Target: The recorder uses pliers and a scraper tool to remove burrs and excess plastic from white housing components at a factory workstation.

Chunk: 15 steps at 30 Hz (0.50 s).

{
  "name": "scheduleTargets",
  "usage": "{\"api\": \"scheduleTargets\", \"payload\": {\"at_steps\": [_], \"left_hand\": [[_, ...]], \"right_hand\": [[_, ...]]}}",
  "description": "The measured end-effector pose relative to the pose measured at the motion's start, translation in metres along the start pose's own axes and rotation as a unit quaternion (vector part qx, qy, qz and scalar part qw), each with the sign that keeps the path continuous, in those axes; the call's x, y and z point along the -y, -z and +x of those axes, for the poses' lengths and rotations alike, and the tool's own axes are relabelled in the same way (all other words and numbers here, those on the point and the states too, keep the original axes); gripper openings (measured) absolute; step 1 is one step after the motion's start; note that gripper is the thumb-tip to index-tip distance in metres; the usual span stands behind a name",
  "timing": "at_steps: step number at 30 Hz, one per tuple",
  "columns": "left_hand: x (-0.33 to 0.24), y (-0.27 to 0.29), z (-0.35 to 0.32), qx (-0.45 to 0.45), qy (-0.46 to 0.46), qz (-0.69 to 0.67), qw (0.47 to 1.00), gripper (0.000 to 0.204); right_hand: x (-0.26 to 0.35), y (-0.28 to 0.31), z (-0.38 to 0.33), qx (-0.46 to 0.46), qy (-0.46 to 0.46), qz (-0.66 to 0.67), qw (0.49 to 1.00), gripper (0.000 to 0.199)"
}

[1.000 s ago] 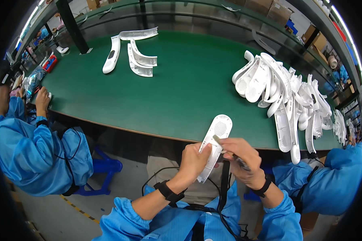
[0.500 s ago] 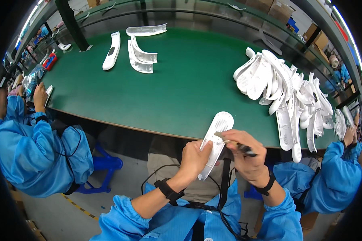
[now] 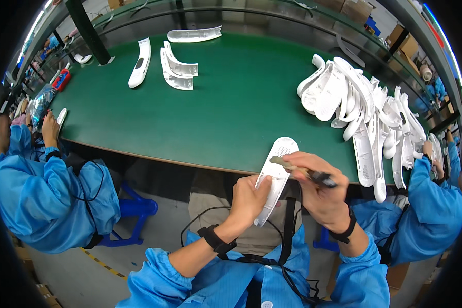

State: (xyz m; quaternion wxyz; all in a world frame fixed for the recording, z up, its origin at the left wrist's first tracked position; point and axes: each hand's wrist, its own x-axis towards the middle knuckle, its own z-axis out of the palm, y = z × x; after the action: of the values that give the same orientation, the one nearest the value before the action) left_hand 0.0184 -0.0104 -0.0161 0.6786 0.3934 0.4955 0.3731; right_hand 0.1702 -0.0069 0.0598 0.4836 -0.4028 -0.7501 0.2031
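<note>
Head view, the only one we have. Our left hand [image 3: 249, 197] grips one long white plastic shell [image 3: 273, 177], fingers wrapped round its lower half, thumb on the near edge. The shell is held tilted over our lap, its rounded perforated end up and just over the near edge of the green table [image 3: 231, 113]. Our right hand [image 3: 318, 192] is closed round one slim tool [image 3: 303, 172] w/ a dark handle, its lighter tip touching the shell's upper part. One black wristband on each wrist, so 2 in all.

On the table, far left: 4 white shells lie apart from the rest, i.e. 1 long piece [image 3: 140, 62] on its own, 2 curved ones [image 3: 177, 66] side by side, and 1 more [image 3: 194, 34] at the far edge. At right, a heap of white shells [image 3: 364, 108] overlaps too thickly for us to count (well over ten, approx.).

Two other people in blue coats sit nearby: one at left [image 3: 41, 190], hands up at the table edge near a clear bag [image 3: 38, 102] and 1 red item [image 3: 62, 79]; one at right [image 3: 431, 200], arm raised beside the heap.
</note>
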Motion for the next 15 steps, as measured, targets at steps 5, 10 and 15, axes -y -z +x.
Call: {"api": "scheduleTargets", "payload": {"at_steps": [5,10,15], "left_hand": [[0.002,0.000,0.001,0.004,-0.013,0.000,1.000,0.029],[-0.001,-0.002,0.000,-0.001,-0.012,0.001,1.000,0.030],[-0.007,-0.003,-0.006,-0.049,-0.088,0.161,0.982,0.029]], "right_hand": [[0.001,0.000,-0.002,0.044,-0.025,-0.047,0.998,0.020],[0.002,0.002,-0.003,0.048,-0.036,-0.046,0.997,0.020],[0.017,0.018,-0.010,-0.009,0.022,-0.008,1.000,0.017]]}}
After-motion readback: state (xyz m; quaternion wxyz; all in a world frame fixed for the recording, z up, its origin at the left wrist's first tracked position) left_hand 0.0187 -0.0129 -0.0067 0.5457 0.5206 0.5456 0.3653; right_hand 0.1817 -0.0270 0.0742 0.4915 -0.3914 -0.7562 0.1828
